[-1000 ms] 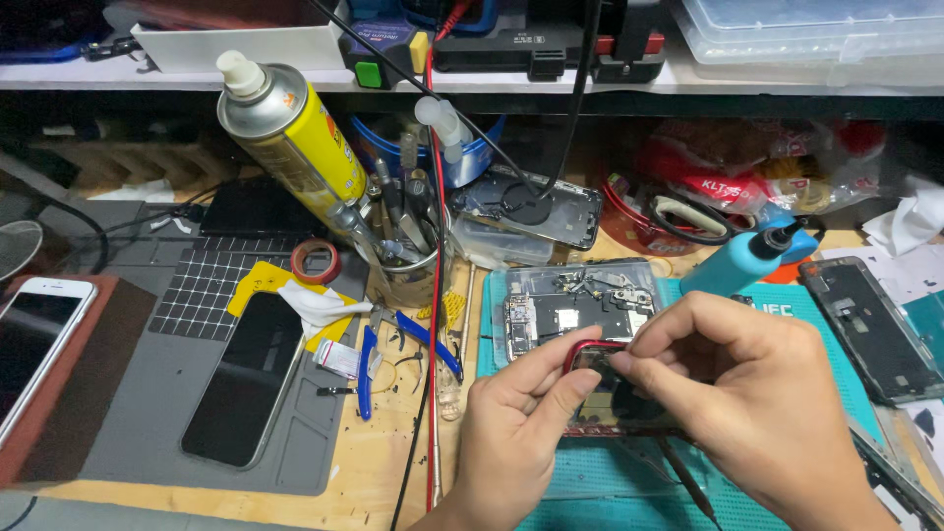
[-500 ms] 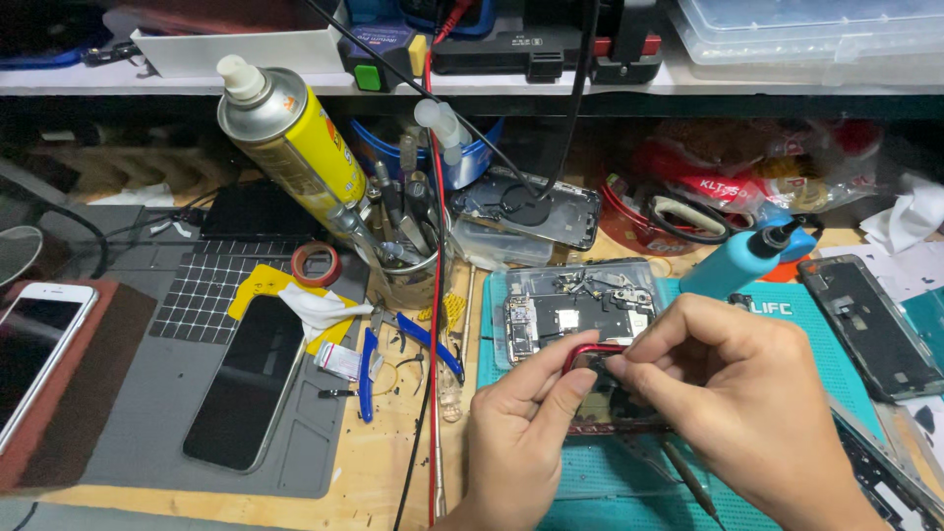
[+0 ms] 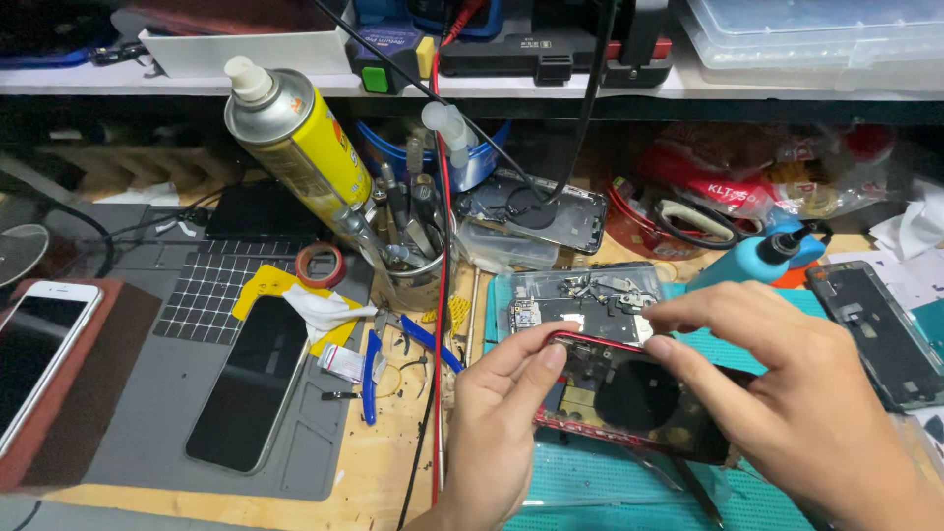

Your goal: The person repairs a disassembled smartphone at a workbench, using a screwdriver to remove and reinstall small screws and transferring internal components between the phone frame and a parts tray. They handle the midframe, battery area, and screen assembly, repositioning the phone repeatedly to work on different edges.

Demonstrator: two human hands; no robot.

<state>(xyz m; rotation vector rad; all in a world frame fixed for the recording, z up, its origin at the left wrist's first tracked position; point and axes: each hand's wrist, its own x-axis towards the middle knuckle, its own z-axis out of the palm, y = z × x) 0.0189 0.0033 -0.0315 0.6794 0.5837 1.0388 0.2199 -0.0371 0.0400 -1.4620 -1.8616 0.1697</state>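
Both my hands hold a red-edged opened phone housing [image 3: 629,398] over a teal work mat [image 3: 629,482]. My left hand [image 3: 492,433] grips its left edge, thumb on the top corner. My right hand [image 3: 787,393] covers its right side, with thumb and forefinger pinching at the upper edge near the housing's top. A round dark coil shows inside the housing. Just behind it lies a clear tray [image 3: 580,295] with small phone parts.
A black phone [image 3: 251,379] lies on a grey mat, a white phone [image 3: 39,344] at far left. A yellow spray can [image 3: 295,138] leans from a metal tool cup [image 3: 413,265]. Blue-handled tweezers [image 3: 372,369], a red cable [image 3: 441,324], a teal bottle [image 3: 752,258] and a dismantled screen [image 3: 875,329] surround the mat.
The view has shifted slightly. My right hand's fingers moved left along the housing's top edge; my left hand keeps its grip.
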